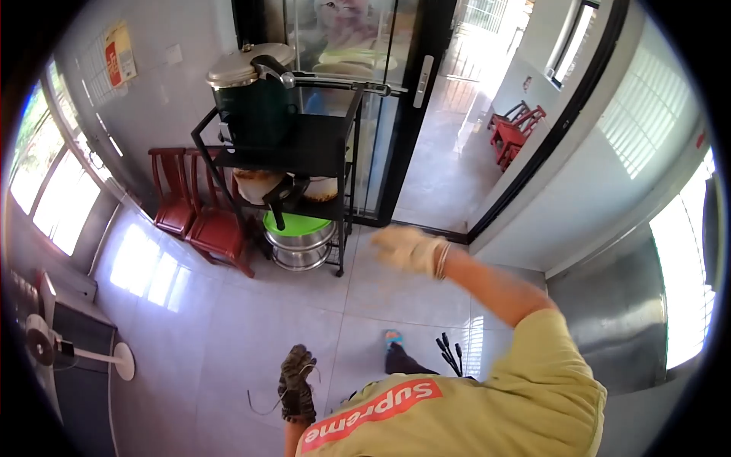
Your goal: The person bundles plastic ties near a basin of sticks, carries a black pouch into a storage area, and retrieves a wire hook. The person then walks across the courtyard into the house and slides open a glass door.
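Note:
My left hand (297, 383), in a dark patterned glove, is low in the head view with its fingers curled around a thin wire (260, 412). The wire loops out on both sides of the glove, and one end hangs over the floor. Farther up and to the right, my right hand (410, 250) wears a cream glove and is stretched out in front of me. Its fingers are blurred but look extended, and I see nothing in them. It appears over the floor near the lower right of a black trolley (320, 156), apart from it.
A large lidded pot (255, 107) stands on the trolley, with pans below. Steel pots under a green lid (298, 225) sit beneath. Red chairs (219, 228) line the left wall. An open doorway (438, 175) lies ahead; a white fan (123, 361) is at left.

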Motion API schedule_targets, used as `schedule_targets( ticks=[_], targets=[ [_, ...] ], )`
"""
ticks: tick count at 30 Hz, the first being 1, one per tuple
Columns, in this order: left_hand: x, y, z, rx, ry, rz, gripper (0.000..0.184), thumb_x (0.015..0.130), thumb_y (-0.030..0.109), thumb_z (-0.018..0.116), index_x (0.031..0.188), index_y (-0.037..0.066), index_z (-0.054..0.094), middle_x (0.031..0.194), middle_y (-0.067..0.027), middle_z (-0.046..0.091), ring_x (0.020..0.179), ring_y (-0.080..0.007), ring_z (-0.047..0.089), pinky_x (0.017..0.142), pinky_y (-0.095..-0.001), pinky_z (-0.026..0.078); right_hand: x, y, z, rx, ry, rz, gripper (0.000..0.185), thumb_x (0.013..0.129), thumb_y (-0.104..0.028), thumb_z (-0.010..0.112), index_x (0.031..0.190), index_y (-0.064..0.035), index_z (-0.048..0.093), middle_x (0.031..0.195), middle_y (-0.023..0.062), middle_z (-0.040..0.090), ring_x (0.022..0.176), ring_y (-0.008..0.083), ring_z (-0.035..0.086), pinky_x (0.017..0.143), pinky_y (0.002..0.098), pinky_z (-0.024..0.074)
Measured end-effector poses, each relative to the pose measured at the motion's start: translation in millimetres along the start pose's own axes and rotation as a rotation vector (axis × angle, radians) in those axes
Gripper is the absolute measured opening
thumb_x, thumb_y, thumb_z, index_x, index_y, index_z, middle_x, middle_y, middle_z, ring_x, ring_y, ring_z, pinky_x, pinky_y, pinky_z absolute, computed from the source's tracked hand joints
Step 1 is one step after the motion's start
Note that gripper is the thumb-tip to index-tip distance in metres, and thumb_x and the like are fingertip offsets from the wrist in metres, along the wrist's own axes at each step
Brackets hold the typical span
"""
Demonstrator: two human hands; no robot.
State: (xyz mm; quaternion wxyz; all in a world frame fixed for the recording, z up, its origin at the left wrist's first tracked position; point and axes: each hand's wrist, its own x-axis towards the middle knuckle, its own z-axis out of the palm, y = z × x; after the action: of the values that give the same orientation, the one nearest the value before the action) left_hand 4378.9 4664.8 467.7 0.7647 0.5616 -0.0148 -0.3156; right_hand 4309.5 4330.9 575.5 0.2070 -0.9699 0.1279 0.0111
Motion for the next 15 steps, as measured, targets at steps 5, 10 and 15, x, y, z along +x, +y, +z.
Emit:
schedule_targets(
  ticks=[5, 10, 15],
  targets=[
    [39, -43, 45, -0.09, -0.012, -0.051, 0.037, 0.085, 0.032, 0.044, 0.106, 0.002, 0.052, 0.096, -0.0085, 0.056, 0.084, -0.0181, 0.056, 0.074, -0.0306, 0.046, 38, 124, -101, -0.426, 0.072, 0.242, 0.03, 0.074, -0.019, 0.053, 0.101, -0.0061, 0.054, 0.107, 0.0137, 0.051, 0.101, 0.0301, 0.047, 0.086, 0.0374, 0.0394],
    [67, -65, 114, -0.272, 0.053, -0.025, 0.043, 0.084, 0.04, 0.043, 0.104, 0.003, 0.052, 0.097, -0.0105, 0.056, 0.085, -0.0231, 0.055, 0.078, -0.0362, 0.045, 104, 227, -175, -0.826, 0.1, 0.266, 0.028, 0.073, -0.012, 0.053, 0.1, -0.0067, 0.055, 0.109, 0.0103, 0.049, 0.104, 0.0252, 0.045, 0.084, 0.0351, 0.0406],
    [75, -80, 158, -0.222, 0.143, 0.01, 0.045, 0.084, 0.041, 0.043, 0.105, 0.003, 0.051, 0.102, -0.0127, 0.056, 0.088, -0.0252, 0.055, 0.08, -0.0388, 0.044, 154, 292, -202, -0.985, 0.098, 0.277, 0.026, 0.069, -0.005, 0.055, 0.094, -0.0056, 0.058, 0.11, 0.0083, 0.048, 0.108, 0.0209, 0.042, 0.083, 0.0315, 0.0391]
  ],
)
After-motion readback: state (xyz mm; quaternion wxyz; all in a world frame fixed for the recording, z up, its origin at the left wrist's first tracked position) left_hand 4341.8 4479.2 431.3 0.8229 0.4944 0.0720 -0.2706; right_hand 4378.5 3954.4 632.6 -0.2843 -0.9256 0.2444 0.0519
